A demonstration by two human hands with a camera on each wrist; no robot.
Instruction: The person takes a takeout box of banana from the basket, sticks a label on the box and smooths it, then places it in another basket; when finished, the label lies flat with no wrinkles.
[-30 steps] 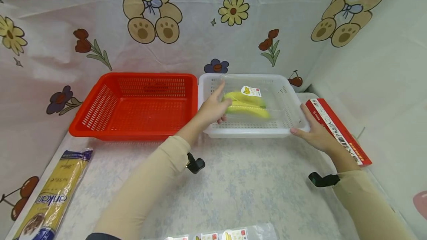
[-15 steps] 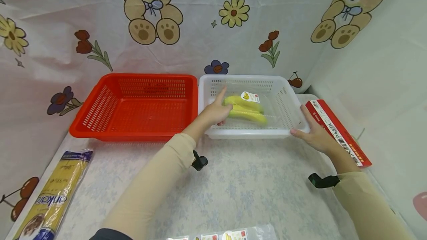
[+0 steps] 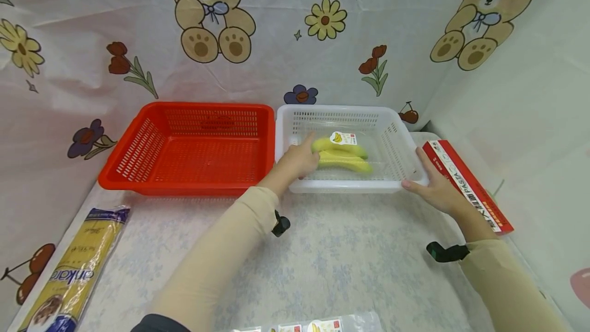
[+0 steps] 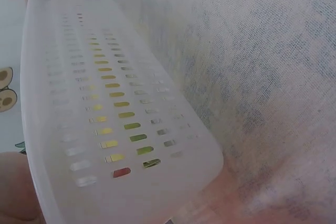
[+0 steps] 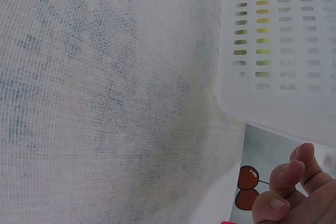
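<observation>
Inside the white plastic basket [image 3: 341,185], two yellow-green bananas [image 3: 344,161] lie in a clear bag with a banana label [image 3: 343,138]. My left hand [image 3: 298,160] reaches over the basket's left side and holds the bag's left end, thumb beside the bananas and index finger stretched forward. At the basket's front right corner, my right hand [image 3: 437,188] grips the rim. Some curled fingers [image 5: 286,177] of that hand show beside the basket's end wall in the right wrist view. Through the slots in the left wrist view, yellow and green show; the left fingertips are largely hidden.
A red plastic basket [image 3: 184,188] stands left of the white one. A red pasta box [image 3: 467,183] lies by the right wall. An ankara pasta packet [image 3: 78,265] lies at the left. A clear strip of banana labels [image 3: 318,325] is at the front edge.
My left hand and the bagged bananas have moved down and slightly nearer within the white basket, and the bananas have settled. The right hand has stayed at the basket's corner.
</observation>
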